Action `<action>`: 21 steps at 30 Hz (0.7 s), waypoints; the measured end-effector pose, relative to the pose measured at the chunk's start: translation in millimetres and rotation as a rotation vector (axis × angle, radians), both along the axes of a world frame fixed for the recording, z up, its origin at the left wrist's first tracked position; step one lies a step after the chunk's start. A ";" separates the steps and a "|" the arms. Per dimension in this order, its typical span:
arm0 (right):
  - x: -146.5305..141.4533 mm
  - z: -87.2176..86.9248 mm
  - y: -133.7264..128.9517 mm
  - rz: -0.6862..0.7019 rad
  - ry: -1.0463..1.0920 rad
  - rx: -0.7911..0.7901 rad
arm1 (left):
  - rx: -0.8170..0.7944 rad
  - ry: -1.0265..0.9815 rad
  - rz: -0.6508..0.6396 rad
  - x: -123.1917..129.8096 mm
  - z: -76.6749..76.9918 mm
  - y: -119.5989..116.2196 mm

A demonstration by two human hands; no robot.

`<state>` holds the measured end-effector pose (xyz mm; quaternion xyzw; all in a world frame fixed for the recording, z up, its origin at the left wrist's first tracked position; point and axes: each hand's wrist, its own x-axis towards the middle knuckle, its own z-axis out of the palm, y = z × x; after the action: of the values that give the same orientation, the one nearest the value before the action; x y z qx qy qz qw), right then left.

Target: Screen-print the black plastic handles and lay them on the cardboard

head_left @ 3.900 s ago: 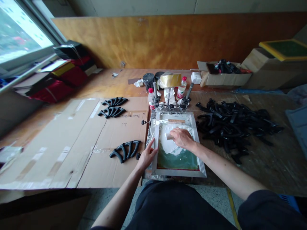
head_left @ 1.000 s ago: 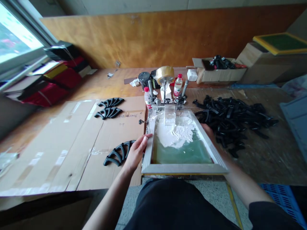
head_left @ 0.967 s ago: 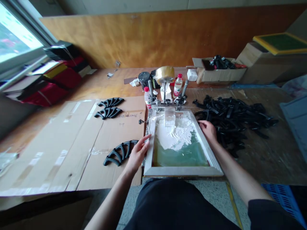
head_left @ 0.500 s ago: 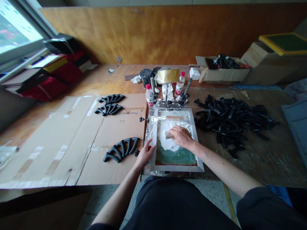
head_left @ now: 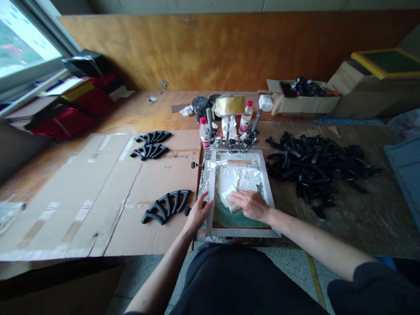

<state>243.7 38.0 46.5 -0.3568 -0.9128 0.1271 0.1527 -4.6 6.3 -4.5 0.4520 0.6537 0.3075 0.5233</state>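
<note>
My right hand is closed on a pale flat scraper, which rests on the green mesh of a framed screen. White paste covers the upper part of the mesh and lies around the scraper. At the left side of the metal frame is my left hand, its fingers along the edge and thumb apart from them. Metal clamps stand at the frame's far end.
Black curved parts lie on cardboard at the left. A large pile of black parts spreads at the right. Behind the clamps stand red-capped bottles, a tape roll and a dark jar.
My right hand has moved the scraper toward me, down the screen. The white paste now looks streaked behind it, and some has gathered at the scraper. My left hand stays at the frame.
</note>
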 end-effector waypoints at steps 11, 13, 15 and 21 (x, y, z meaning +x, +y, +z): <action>6.4 60.8 90.8 -0.458 0.148 -0.044 | 0.050 -0.185 -0.021 -5.0 73.3 3.0; 43.0 66.0 108.0 -0.583 0.269 -0.033 | 0.071 -0.306 0.039 -1.0 99.6 9.6; 86.4 59.5 116.2 -0.745 0.400 -0.042 | 0.148 -0.418 0.092 5.5 121.9 22.2; 101.0 -12.9 73.3 -0.823 0.310 -0.237 | 0.509 -0.538 0.083 26.7 159.8 70.5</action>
<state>344.7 111.4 33.6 -0.6818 -0.6404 0.2116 0.2834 22.1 76.9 155.3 0.4436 0.4131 0.5890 0.5345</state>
